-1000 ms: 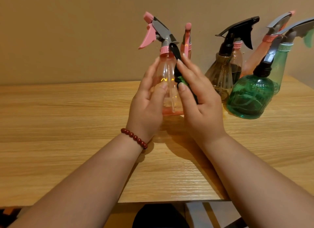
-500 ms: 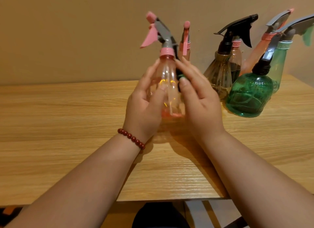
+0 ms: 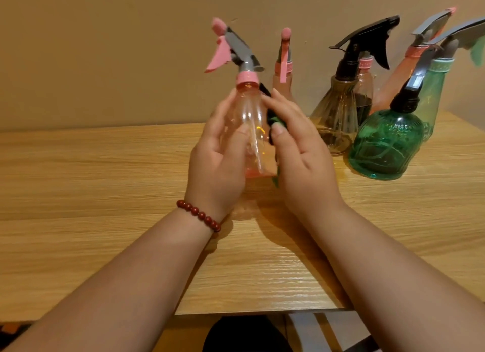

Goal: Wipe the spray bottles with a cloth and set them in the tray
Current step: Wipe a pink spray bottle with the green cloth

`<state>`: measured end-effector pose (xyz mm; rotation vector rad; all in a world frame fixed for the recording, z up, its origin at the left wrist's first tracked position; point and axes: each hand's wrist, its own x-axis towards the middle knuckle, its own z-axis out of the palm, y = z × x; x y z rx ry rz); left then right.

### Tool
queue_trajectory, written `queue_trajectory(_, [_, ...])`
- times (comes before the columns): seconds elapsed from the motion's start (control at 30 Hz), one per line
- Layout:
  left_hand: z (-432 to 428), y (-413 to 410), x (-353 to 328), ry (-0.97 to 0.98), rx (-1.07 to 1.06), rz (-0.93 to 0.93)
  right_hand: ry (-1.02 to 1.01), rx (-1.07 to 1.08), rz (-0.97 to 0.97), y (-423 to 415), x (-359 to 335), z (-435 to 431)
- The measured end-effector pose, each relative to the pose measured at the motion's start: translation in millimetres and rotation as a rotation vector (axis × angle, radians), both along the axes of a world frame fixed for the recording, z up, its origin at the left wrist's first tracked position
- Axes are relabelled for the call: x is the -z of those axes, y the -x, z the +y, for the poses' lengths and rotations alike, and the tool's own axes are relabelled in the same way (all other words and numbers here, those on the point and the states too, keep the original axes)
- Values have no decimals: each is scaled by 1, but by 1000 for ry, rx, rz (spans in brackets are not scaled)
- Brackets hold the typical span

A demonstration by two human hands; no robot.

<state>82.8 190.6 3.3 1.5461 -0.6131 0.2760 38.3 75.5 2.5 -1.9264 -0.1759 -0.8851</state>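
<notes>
gripping the pink spray bottle [image 3: 249,120] upright in curled left hand [image 3: 217,162] fingers over the tabletop [image 3: 105,181]; pressing the green cloth [image 3: 271,120] onto its side under nearly straight right hand [image 3: 301,162] fingers. risking a slip from hard rubbing, knocking the other bottles [image 3: 385,147] beyond the right fingertips.
</notes>
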Motion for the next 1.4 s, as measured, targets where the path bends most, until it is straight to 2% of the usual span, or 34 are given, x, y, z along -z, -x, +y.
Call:
queue_trajectory(0.13, [-3,4,4,-68,73,-49,-230,-65,16,2,-2,-10])
queue_trajectory(0.2, [-4,3,3,-44,49,-39,-137,-55,4,4,-1,-8])
queue_trajectory(0.3, [-5,3,2,-35,-16,-24,142,15,-86,4,3,-1])
queue_trajectory(0.33, [-4,2,2,-35,-21,-15,158,12,-88,4,4,-1])
queue_trajectory(0.4, [-2,2,2,-34,-16,-9,47,18,-46,2,1,0])
queue_trajectory(0.5, [-2,3,4,-18,16,11,-290,-35,104,-1,-1,-3])
queue_trajectory(0.53, [-4,3,4,-14,21,25,-317,-46,121,-1,0,-4])
queue_trajectory(0.57, [-5,3,4,-19,14,31,-257,-29,106,1,0,-4])
queue_trajectory(0.67, [-7,2,4,-37,-10,3,117,74,-52,4,2,2])
queue_trajectory(0.7, [-7,1,4,-38,-8,0,137,69,-70,3,4,3])
queue_trajectory(0.77, [-5,1,4,-36,-15,-23,6,53,-32,1,3,2])
queue_trajectory(0.9, [-6,3,4,-47,-12,-60,-450,-11,154,0,-1,-2])
queue_trajectory(0.93, [-7,3,5,-69,-8,-62,-470,-21,167,0,-1,-3])
queue_trajectory(0.97, [-9,3,5,-90,-10,-64,-405,-14,144,2,0,-3])
queue_trajectory(1.1, [-9,-1,6,-94,-20,-64,80,87,-97,5,5,6])
queue_trajectory(1.17, [-9,-1,4,-70,-7,-54,125,94,-124,2,6,8])
queue_trajectory(1.23, [-7,1,4,-30,20,-41,-10,81,-79,2,5,6])
queue_trajectory(1.33, [-6,3,3,3,52,-39,-383,-6,61,4,-2,4])
queue_trajectory(1.4, [-7,3,4,-7,54,-45,-398,-21,70,5,-1,2])
